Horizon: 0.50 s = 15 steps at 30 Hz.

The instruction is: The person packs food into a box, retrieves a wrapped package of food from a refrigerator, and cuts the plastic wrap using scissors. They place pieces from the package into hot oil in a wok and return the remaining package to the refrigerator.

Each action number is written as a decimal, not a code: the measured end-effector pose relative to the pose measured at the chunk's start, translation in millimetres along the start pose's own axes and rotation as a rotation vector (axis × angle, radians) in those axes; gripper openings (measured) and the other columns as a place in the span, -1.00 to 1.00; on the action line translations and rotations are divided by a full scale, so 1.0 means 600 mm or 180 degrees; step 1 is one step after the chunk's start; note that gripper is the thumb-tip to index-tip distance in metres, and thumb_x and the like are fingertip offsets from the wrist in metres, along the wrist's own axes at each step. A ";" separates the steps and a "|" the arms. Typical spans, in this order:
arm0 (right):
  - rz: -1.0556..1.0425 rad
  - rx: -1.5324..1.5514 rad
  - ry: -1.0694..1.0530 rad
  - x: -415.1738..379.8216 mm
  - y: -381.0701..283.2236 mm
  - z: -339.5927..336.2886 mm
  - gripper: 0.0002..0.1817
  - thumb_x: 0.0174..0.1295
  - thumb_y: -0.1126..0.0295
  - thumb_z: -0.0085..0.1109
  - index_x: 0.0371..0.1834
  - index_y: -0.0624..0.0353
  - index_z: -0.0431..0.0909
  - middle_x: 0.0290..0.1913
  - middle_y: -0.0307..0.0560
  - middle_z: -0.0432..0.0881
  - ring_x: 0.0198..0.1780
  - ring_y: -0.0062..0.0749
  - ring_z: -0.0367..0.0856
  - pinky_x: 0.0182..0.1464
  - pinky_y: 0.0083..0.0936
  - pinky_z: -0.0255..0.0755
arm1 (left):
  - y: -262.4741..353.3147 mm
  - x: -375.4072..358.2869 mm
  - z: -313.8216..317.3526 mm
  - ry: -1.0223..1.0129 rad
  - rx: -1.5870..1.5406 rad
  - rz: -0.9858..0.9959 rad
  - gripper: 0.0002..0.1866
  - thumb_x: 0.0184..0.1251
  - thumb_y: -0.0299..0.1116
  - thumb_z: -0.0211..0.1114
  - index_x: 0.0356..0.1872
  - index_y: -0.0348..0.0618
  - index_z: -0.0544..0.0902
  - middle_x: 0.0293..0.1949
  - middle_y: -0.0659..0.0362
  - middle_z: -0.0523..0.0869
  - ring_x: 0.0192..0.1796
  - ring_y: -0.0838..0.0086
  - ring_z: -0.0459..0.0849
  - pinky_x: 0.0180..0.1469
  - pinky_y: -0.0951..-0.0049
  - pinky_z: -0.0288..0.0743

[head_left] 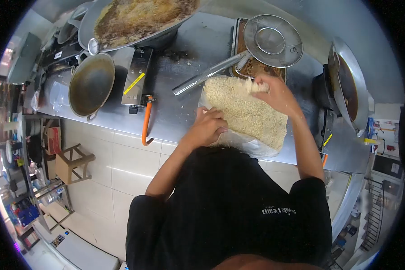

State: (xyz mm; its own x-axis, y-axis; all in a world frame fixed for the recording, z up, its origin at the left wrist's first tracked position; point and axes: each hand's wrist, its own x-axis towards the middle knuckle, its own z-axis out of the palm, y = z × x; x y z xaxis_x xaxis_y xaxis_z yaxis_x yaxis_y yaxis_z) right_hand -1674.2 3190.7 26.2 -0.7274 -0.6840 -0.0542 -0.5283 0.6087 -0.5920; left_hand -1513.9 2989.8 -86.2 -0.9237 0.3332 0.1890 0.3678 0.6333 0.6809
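Note:
A wide slab of pale, grainy food (247, 105) lies in a clear plastic bag (252, 143) on the steel counter in front of me. My left hand (208, 128) is closed on the bag at the slab's near left edge, with the fingers curled over it. Above the slab's far right part, my right hand (275, 95) pinches a small clump of the pale grainy food (258, 87). Just beyond the slab, a round mesh strainer (294, 45) rests over a tray (267, 72) with brown crumbs; its long metal handle (211, 74) points left.
A large pan of bubbling brown oil (144, 20) with a dial thermometer (93, 46) stands at the far left. Near it are an empty wok (92, 84) and a gas burner (138, 76) with an orange hose (146, 123). Another wok with dark liquid (350, 85) is at right.

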 end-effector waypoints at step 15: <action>-0.1021 -0.0104 0.0944 0.250 -0.247 -0.227 -0.71 0.11 0.33 0.32 -0.16 0.22 0.54 -0.39 -0.15 0.63 -0.37 -0.52 0.56 -0.25 -0.48 0.45 | -0.032 0.091 0.104 0.0523 0.0395 0.0314 -0.90 0.01 -0.34 0.33 -0.40 0.05 0.65 -0.28 0.22 0.54 0.01 0.30 0.47 0.00 0.05 0.20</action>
State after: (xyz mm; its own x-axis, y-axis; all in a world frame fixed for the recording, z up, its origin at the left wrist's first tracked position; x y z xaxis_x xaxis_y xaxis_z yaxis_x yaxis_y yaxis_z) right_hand -1764.7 3052.7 215.6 -0.6162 -0.6982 0.3644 -0.7580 0.4000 -0.5153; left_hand -1564.7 3039.9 -133.1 -0.8840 0.2858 0.3700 0.4581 0.6877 0.5632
